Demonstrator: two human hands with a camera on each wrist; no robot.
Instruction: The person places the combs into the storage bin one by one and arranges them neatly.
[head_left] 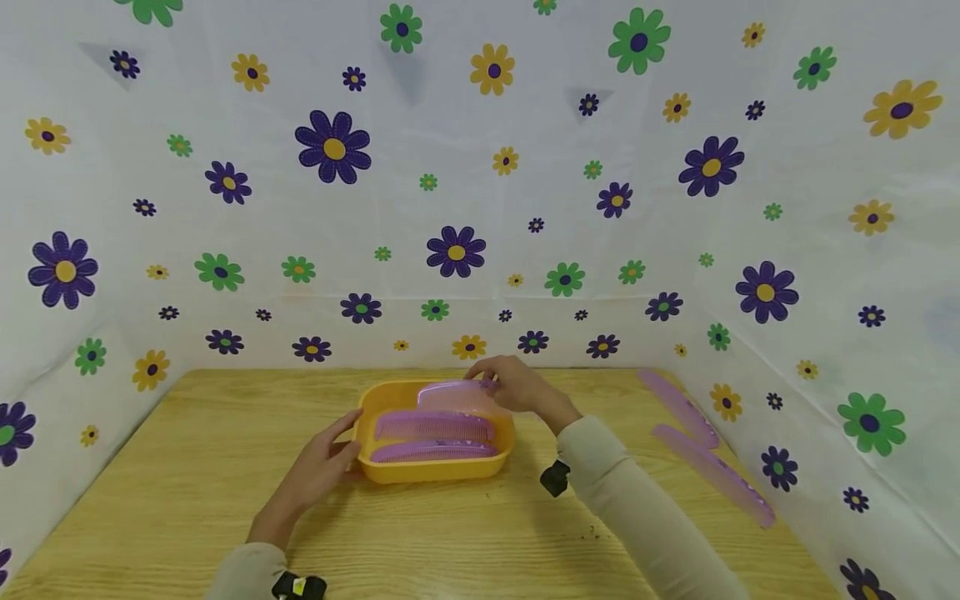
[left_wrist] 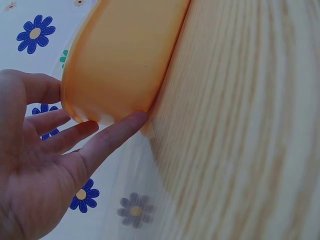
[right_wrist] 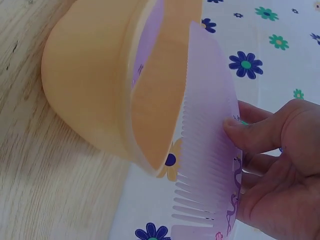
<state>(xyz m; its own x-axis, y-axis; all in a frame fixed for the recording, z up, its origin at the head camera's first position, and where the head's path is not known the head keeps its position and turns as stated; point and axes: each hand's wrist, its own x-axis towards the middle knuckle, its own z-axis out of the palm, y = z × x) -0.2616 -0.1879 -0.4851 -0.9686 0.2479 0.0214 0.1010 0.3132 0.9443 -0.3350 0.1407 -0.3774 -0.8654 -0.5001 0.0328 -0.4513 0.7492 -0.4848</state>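
A yellow tub [head_left: 431, 472] stands on the table with two purple combs [head_left: 435, 427] [head_left: 433, 452] lying in it. My left hand [head_left: 311, 477] touches the tub's left end; in the left wrist view the fingers [left_wrist: 117, 132] of that hand [left_wrist: 45, 165] rest against the tub's wall [left_wrist: 120, 60]. My right hand [head_left: 521, 387] pinches another purple comb [head_left: 453, 395] over the tub's back right part. The right wrist view shows the hand [right_wrist: 285, 160] holding that comb [right_wrist: 207, 125] by its spine, teeth toward the tub [right_wrist: 90, 75].
Two more purple combs [head_left: 678, 408] [head_left: 716, 473] lie slanted near the right edge of the wooden table [head_left: 420, 550]. A white flowered cloth [head_left: 420, 125] hangs behind and at both sides. Small dark specks [head_left: 590, 532] lie on the table's front right part.
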